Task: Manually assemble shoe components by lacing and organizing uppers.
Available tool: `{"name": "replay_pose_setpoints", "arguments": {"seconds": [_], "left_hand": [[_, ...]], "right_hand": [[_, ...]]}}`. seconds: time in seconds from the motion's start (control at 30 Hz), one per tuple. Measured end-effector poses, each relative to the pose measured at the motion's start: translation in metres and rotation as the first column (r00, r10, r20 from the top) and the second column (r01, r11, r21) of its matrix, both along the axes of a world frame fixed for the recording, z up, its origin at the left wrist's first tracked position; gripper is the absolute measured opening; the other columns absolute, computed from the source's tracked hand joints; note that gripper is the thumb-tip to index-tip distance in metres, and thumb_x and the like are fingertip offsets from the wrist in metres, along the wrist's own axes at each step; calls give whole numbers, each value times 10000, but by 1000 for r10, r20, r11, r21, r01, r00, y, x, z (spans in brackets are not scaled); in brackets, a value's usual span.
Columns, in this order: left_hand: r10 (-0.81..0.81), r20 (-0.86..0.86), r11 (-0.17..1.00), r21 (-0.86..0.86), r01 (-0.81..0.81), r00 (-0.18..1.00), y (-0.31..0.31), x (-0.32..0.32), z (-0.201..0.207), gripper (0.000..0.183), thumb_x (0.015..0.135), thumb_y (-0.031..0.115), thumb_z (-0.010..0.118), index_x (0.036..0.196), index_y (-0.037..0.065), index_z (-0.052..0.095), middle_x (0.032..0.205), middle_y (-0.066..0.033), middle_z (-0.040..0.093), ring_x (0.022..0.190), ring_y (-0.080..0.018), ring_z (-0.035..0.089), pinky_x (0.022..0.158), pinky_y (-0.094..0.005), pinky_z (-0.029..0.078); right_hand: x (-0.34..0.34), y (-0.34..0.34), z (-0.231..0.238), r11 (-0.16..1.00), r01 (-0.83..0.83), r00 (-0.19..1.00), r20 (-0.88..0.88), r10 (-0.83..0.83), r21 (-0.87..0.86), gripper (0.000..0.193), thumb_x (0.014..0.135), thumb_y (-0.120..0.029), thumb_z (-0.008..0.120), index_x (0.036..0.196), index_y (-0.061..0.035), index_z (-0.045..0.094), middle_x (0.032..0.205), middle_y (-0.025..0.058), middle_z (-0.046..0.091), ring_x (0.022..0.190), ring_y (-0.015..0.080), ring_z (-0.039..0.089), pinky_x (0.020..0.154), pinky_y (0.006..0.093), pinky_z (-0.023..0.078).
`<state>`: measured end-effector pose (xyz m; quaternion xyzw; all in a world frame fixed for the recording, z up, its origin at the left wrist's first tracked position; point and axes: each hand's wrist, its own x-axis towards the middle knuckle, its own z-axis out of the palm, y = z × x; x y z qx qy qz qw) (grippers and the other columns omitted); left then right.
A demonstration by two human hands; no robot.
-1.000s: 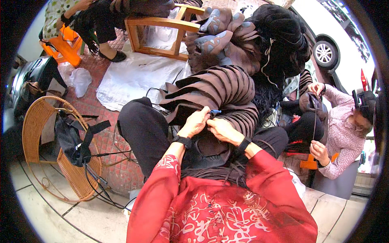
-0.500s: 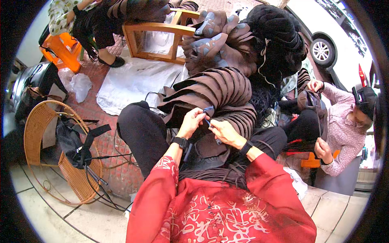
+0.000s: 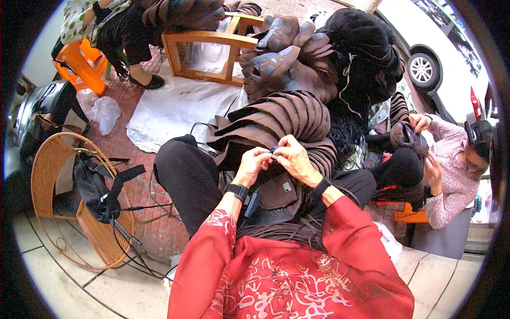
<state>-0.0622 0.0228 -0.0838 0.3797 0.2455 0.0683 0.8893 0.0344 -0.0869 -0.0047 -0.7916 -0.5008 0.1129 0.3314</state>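
Over my lap, my left hand [image 3: 255, 164] and my right hand [image 3: 295, 161] meet, fingertips pinched on a small dark blue piece [image 3: 274, 151]. The fingers hide most of it, so its kind cannot be made out. Just beyond lies a fanned stack of brown shoe uppers [image 3: 281, 116], partly behind my hands. Below my hands a brown shoe upper [image 3: 273, 195] with a small white label rests in my lap. A dark blue bar-like thing [image 3: 252, 205] is beside my left wrist. Dark brown laces [image 3: 281, 232] lie across my lap.
Further off are brown-and-blue shoe uppers [image 3: 276, 61], a black heap [image 3: 361, 53] and a wooden stool [image 3: 207, 37]. A wicker chair [image 3: 101, 234] with a black bag [image 3: 95, 186] stands left. At right sits a co-worker [image 3: 451, 175] handling a dark upper; another person sits far left.
My right hand has moved up and closer to my left, and its fingers now cover more of the blue piece. The co-worker's lower hand has risen toward the upper.
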Motion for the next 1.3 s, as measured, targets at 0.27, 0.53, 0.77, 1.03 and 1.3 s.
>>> {"name": "replay_pose_setpoints", "arguments": {"seconds": [0.27,0.53,0.77,1.03,1.3], "left_hand": [[-121,99,956,281,89,988,-2,-4,20,82,760,83,583,816,33,615,709,1,591,606,-51,495,556,-181,382],[17,32,966,258,-25,999,-4,-9,10,126,786,155,585,763,37,625,679,10,582,582,-48,454,549,-194,360],[48,-25,993,111,-45,999,-3,-8,8,127,783,159,590,807,37,619,720,-14,607,611,-61,495,576,-197,386],[62,-53,997,46,-60,997,-2,-7,-1,82,694,39,648,762,44,602,693,-25,599,587,-83,511,569,-206,405],[181,-29,944,286,-165,983,-11,-7,1,148,651,-51,630,703,50,534,693,-6,558,643,-82,523,624,-215,435]], "right_hand": [[15,15,-10,989,-131,990,59,128,63,53,704,-67,608,716,-16,606,612,74,510,563,185,550,520,278,433],[5,11,0,983,1,848,-521,-97,-181,185,807,-83,533,963,7,575,742,72,609,518,89,545,441,207,421],[11,-1,-17,990,-32,963,-270,-7,-138,151,773,-76,546,885,8,602,712,68,606,589,108,543,551,236,437],[5,-4,-8,978,-83,989,-139,57,-189,148,693,-177,573,748,-47,617,660,133,593,634,283,588,602,341,453],[5,-5,-10,964,-136,983,87,159,-229,168,699,-206,589,750,-48,618,754,111,611,694,282,584,613,345,452]]}}
